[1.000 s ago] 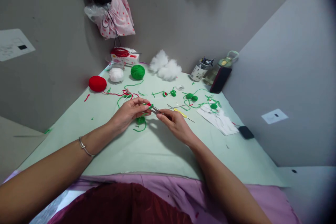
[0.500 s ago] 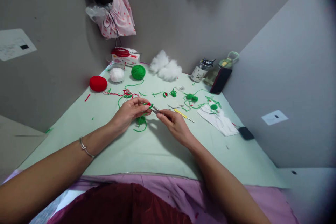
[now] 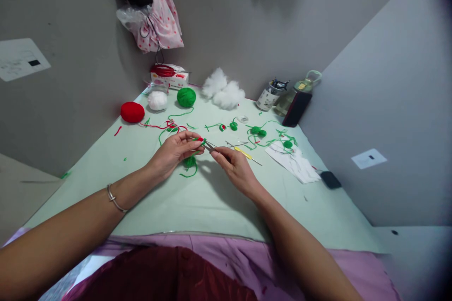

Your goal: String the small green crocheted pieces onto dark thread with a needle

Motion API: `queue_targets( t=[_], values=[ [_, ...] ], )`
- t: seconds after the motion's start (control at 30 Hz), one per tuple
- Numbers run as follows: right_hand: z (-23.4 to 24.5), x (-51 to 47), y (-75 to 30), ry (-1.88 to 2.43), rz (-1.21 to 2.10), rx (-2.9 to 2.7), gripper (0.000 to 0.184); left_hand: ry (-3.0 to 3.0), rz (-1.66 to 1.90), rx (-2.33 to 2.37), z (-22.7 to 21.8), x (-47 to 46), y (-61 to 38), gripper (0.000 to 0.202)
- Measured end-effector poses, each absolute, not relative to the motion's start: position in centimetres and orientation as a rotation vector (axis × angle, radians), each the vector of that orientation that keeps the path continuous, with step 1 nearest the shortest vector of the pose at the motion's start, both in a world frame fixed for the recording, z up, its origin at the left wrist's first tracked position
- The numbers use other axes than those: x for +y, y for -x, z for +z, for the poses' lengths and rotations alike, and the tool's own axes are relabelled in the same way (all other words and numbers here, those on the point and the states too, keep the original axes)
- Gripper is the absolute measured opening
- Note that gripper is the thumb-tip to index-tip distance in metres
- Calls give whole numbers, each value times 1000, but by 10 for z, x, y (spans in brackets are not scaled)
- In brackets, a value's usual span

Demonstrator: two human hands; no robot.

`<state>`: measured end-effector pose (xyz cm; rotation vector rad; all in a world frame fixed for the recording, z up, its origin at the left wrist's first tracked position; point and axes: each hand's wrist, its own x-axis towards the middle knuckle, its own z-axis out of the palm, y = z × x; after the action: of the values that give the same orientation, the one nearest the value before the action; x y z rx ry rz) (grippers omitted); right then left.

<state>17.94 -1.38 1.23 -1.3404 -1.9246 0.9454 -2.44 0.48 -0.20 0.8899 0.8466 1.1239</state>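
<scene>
My left hand (image 3: pixel 174 149) pinches a small red and green crochet piece (image 3: pixel 201 140) over the pale green table (image 3: pixel 212 197). My right hand (image 3: pixel 235 165) is closed on a thin metal tool (image 3: pixel 211 146), a crochet hook or small scissors, whose tip meets the piece. A small green yarn bundle (image 3: pixel 189 162) lies on the table just below my left fingers, with a loose green strand curling from it. A bracelet sits on my left wrist.
Red (image 3: pixel 132 112), white (image 3: pixel 157 100) and green (image 3: pixel 186 97) yarn balls sit at the back left. White stuffing (image 3: pixel 223 90), a jar (image 3: pixel 268 94), a bottle (image 3: pixel 300 85) and a dark phone (image 3: pixel 296 107) stand at the back. A yellow-handled hook (image 3: pixel 243 152), green scraps and white paper (image 3: pixel 293 160) lie to the right.
None apart from a slight shift of the camera; both hands stay together at the crochet piece.
</scene>
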Motion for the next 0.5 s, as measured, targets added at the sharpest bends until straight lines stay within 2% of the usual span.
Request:
queue_targets(
  t=[0.5],
  values=[
    [14, -12, -177, 1274, 999, -1924, 33, -858, 1064, 769, -4, 1, 18, 30]
  ],
)
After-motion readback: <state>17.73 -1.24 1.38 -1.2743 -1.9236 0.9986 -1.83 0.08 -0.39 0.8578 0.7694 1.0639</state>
